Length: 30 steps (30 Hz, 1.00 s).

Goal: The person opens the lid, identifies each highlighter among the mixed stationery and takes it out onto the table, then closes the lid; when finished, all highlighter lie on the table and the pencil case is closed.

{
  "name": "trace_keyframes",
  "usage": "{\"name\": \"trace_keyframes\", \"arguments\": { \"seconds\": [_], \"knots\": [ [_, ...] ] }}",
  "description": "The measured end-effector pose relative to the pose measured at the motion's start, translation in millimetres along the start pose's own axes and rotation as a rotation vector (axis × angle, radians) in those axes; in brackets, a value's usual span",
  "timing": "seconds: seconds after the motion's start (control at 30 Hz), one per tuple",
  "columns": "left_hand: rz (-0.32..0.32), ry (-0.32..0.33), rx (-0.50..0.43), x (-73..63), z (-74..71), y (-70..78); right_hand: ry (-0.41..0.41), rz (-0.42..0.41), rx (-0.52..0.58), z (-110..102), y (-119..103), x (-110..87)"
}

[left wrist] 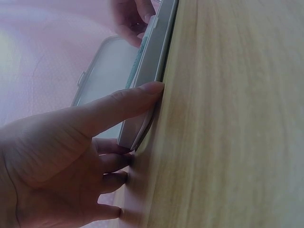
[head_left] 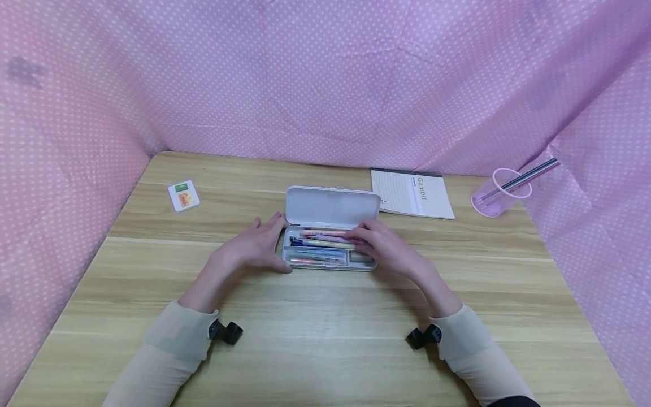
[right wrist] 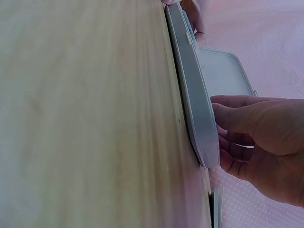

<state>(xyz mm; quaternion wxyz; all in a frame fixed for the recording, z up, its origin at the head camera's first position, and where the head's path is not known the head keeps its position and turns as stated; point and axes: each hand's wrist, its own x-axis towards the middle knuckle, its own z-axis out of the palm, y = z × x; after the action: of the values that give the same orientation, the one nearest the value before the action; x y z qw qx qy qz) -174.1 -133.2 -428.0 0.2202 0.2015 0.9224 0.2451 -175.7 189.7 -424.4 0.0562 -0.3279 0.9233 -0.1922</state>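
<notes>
A pale grey pencil case (head_left: 333,204) lies on the table with its hinged lid raised at the back. Several pens (head_left: 325,244) fill its long compartments. My left hand (head_left: 256,246) spans the case's left end, with the thumb (left wrist: 142,92) on its front wall and fingers behind the end. At the right end, my right hand (head_left: 389,249) reaches into the case over the rear compartment, its thumb and fingers pinching a pen among the others. In the right wrist view, the case wall (right wrist: 194,85) hides those fingertips.
A notepad (head_left: 414,194) lies behind the case to the right. Farther right, a pink translucent cup (head_left: 490,200) holds dark striped sticks (head_left: 534,172). A small white square (head_left: 183,195) with coloured pictures is at the back left. Pink dotted cloth (head_left: 325,85) surrounds the wooden table.
</notes>
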Motion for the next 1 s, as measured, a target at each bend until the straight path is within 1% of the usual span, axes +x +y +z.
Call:
{"name": "trace_keyframes", "arguments": {
  "seconds": [0.43, 0.87, 1.0],
  "knots": [
    [-0.002, -0.001, -0.006, 0.3, -0.7, -0.1, -0.004, 0.006, 0.033, 0.4, 1.7, 0.6],
    [-0.006, -0.002, -0.007, -1.5, -1.4, 0.7, 0.003, 0.004, 0.035, 1.1, 2.3, 1.9],
    [-0.004, -0.001, -0.008, -0.2, -0.8, 0.6, 0.007, 0.004, 0.037, 0.7, 2.8, 1.2]
  ]
}}
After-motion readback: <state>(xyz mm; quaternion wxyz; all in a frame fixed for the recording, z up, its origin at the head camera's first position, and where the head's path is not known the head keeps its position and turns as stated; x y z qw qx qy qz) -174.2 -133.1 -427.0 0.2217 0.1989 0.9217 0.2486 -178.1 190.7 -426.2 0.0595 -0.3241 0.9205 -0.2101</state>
